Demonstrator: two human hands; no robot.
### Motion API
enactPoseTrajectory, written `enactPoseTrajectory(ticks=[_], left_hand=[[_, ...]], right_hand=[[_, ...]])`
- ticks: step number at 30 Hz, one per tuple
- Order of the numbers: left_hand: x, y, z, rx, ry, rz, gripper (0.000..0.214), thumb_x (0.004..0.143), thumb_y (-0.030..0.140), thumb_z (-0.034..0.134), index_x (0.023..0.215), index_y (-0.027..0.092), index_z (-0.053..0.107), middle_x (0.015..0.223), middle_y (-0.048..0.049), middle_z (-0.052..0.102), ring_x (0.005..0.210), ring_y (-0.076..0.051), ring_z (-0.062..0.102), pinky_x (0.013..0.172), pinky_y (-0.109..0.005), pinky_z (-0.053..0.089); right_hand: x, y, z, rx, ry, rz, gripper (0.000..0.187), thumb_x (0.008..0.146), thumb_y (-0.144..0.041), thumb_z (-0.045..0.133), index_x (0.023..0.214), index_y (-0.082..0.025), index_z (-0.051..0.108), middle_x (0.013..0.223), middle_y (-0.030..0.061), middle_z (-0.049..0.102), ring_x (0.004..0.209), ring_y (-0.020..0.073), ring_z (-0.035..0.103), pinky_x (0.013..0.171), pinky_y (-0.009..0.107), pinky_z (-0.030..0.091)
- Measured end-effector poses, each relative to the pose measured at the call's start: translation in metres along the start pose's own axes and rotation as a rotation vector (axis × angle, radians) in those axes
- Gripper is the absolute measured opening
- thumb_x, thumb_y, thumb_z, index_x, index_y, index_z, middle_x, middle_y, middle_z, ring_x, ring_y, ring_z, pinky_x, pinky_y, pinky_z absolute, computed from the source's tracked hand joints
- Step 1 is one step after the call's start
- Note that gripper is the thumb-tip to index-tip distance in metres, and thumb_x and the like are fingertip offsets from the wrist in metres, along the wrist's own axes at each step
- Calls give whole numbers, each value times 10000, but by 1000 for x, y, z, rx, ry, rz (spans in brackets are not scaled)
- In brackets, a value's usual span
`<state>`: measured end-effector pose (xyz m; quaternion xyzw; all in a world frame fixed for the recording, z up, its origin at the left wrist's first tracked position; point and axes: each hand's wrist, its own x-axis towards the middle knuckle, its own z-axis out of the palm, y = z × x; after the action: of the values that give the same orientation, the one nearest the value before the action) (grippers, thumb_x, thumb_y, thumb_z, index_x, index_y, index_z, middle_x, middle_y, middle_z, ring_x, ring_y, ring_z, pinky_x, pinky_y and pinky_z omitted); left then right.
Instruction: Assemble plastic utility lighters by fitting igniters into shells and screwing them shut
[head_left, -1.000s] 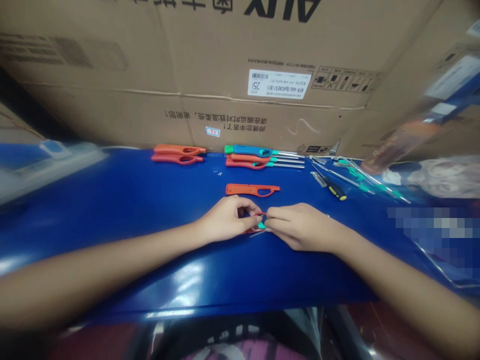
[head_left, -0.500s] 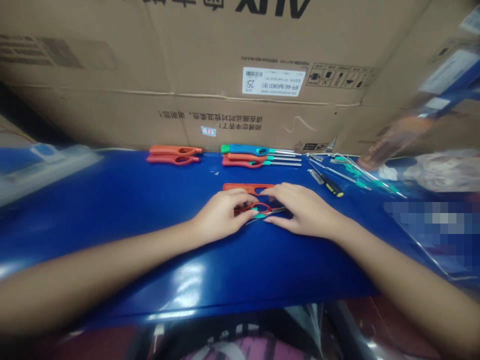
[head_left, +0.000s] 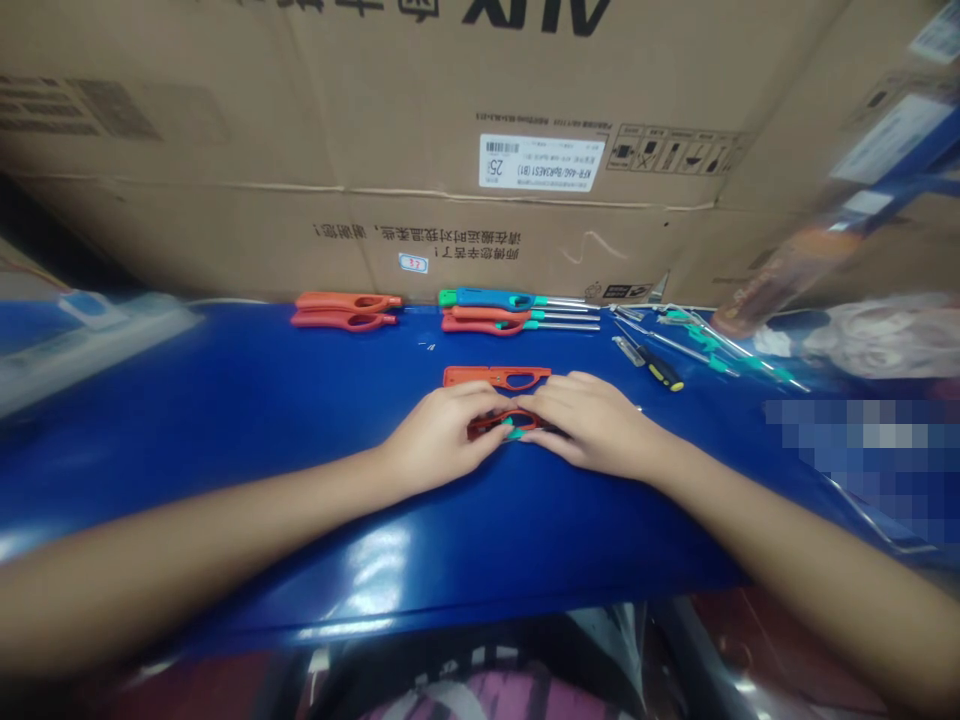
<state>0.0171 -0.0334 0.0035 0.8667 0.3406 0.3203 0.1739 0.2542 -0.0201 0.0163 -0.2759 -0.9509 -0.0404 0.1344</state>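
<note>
Both hands meet over the blue table around an orange lighter casing half with a green piece at its near side. My left hand is closed on the casing's left end, thumb by the green piece. With fingers pinched, my right hand grips the casing's right end, where a thin metal tip pokes out past the hand. Just beyond the fingers lies another orange casing half, flat on the table. The parts inside the held casing are mostly hidden by the fingers.
At the back lie orange casings, several stick lighters with metal tubes, a black-and-yellow screwdriver and green-tipped metal rods. A large cardboard box stands behind. Plastic bags are at the right.
My right hand has moved left, closing its fingers onto the casing near my left hand. The metal rod that showed between the hands is now mostly covered.
</note>
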Motion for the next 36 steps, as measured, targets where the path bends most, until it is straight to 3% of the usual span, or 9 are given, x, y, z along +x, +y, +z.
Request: enactPoseTrajectory(ticks=[5, 11, 17, 24, 28, 31, 36], left_hand=[[1, -1, -1, 20, -23, 34, 231, 948, 223, 634, 1159, 169, 710, 978, -63, 712, 867, -182, 671, 786, -292, 542], [5, -3, -1, -41, -46, -21, 236, 936, 200, 630, 1149, 162, 726, 970, -71, 725, 855, -184, 675, 767, -291, 541], [8, -8, 0, -65, -105, -80, 252, 931, 223, 638, 1148, 188, 762, 864, -45, 651, 752, -158, 642, 708, -278, 525], [6, -9, 3, 37, -136, -59, 293, 983, 298, 579, 1212, 203, 736, 948, -66, 649, 853, -189, 651, 791, -326, 539], [8, -7, -10, 60, -115, -76, 306, 1003, 311, 530, 1233, 211, 705, 1143, -86, 680, 1050, -222, 661, 933, -367, 537], [11, -3, -27, 149, -173, -51, 245, 957, 277, 576, 1151, 219, 714, 1159, -80, 676, 1086, -241, 653, 928, -377, 541], [12, 7, -52, 290, -394, 99, 320, 946, 356, 595, 1247, 275, 668, 1237, -66, 687, 1137, -269, 653, 939, -393, 537]], right_hand=[[1, -1, -1, 14, -29, 38, 346, 991, -365, 566, 1240, -138, 645, 1082, 126, 737, 972, 260, 667, 794, 371, 438], [2, 1, -4, 79, -57, 74, 272, 978, -378, 578, 1108, -156, 667, 1076, 113, 730, 975, 254, 652, 815, 366, 436], [1, 0, -11, 185, -102, 146, 238, 952, -412, 603, 951, -179, 650, 905, 61, 703, 825, 206, 612, 776, 340, 410], [-8, 19, -24, 253, -32, 169, 170, 946, -363, 602, 970, -205, 659, 898, 36, 681, 844, 186, 614, 812, 342, 401], [-12, 30, -27, 228, -4, 138, 160, 957, -331, 570, 928, -197, 653, 889, 49, 675, 823, 186, 605, 806, 339, 422], [-14, 39, -29, 130, -10, 158, 167, 961, -309, 544, 910, -200, 660, 901, 60, 685, 835, 198, 608, 794, 339, 433], [-27, 73, -33, -145, 85, 408, 168, 914, -281, 558, 952, -188, 693, 981, 114, 700, 976, 288, 600, 862, 416, 437]])
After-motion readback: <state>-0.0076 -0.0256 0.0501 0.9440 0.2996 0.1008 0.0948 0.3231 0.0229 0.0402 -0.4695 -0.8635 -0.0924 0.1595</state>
